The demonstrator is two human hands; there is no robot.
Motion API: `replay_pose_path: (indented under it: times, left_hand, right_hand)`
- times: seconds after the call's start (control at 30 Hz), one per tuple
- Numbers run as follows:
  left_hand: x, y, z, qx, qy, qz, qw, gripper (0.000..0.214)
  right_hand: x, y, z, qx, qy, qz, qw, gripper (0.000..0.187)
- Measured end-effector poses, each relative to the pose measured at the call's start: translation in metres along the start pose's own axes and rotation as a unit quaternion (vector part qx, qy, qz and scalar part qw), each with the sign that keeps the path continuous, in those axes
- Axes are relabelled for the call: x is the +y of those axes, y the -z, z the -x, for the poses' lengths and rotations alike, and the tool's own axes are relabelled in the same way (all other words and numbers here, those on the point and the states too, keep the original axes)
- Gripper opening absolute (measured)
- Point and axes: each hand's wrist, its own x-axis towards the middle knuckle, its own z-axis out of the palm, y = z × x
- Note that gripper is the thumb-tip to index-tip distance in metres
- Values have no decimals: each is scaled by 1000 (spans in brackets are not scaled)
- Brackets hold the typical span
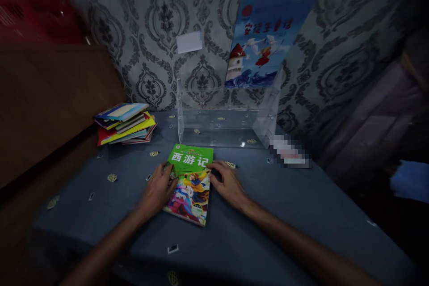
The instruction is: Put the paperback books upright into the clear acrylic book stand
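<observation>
A green picture book (191,174) with white Chinese title characters lies flat on the blue tablecloth (275,214) in front of me. My left hand (157,190) rests on its left edge, fingers curled over the cover. On the book's right edge sits my right hand (228,183), fingers bent against it. Both hands grip the book from either side. Behind it stands a clear acrylic book stand (228,120), and a blue picture book (264,38) leans upright in the stand's right half.
A stack of several colourful books (125,124) lies at the back left of the table. A brown wooden cabinet (50,98) flanks the left side. Patterned wallpaper (161,22) backs the table. A blurred patch (290,153) sits right of the stand.
</observation>
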Motion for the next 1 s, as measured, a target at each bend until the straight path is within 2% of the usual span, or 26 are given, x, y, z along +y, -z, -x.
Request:
replay_pose_path:
  times: [0.2, 0.4, 0.6, 0.77, 0.87, 1.0]
  left_hand:
    - [0, -7, -5, 34, 6, 24, 999, 36]
    - [-4, -12, -16, 7, -13, 18, 1000, 40]
    - [-4, -10, -44, -37, -56, -28, 997, 38]
    - [8, -14, -64, -76, -120, -10, 990, 37]
    - [21, -13, -66, -120, -164, 21, 979, 38]
    - [36, 8, -51, -206, -243, 71, 945, 46]
  right_hand:
    - [11, -3, -9, 1, 11, 2, 1000, 31]
    - [21, -1, -24, -23, 24, 64, 997, 39]
    - [24, 1, -42, -58, -4, 155, 986, 41]
    - [15, 3, -38, -81, -30, 147, 985, 46]
    - [13, 5, -28, -81, -17, 127, 988, 44]
    - [11, 10, -11, -90, 24, 111, 989, 41]
